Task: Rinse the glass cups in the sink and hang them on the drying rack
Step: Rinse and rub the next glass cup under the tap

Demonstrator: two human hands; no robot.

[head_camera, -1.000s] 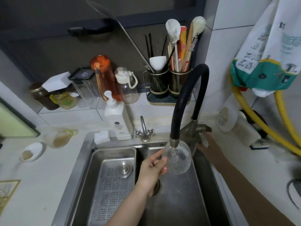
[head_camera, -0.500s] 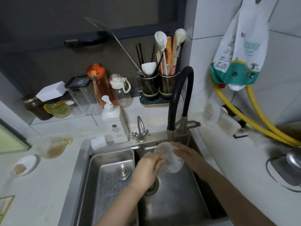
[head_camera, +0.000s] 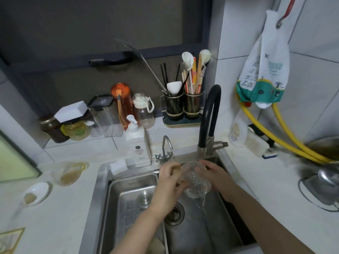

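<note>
On the far left of the counter (head_camera: 55, 217) a small white dish (head_camera: 36, 194) and a plastic cup (head_camera: 68, 173) with brown dregs sit near the sink (head_camera: 102, 180) edge; an elbow swinging out could knock them, I judge. My left hand (head_camera: 169, 182) curls round the left side of the glass cup (head_camera: 196, 180), fingers wrapped on it, over the right basin just near of the black faucet (head_camera: 209, 114). The cup is tilted and water spills from its near lip towards the drain (head_camera: 174, 213). My right hand (head_camera: 216, 174) cups its right side, fingers bent against the glass. Wet glass is slippery: if either grip loosens while I turn it, the cup could drop onto the steel, or knock the small tap (head_camera: 165, 153) or faucet base behind, and chip. Further right a yellow hose (head_camera: 286, 140) and a pot lid (head_camera: 328, 180) crowd the counter, so carrying the cup that way risks a bump. I see no drying rack.
</note>
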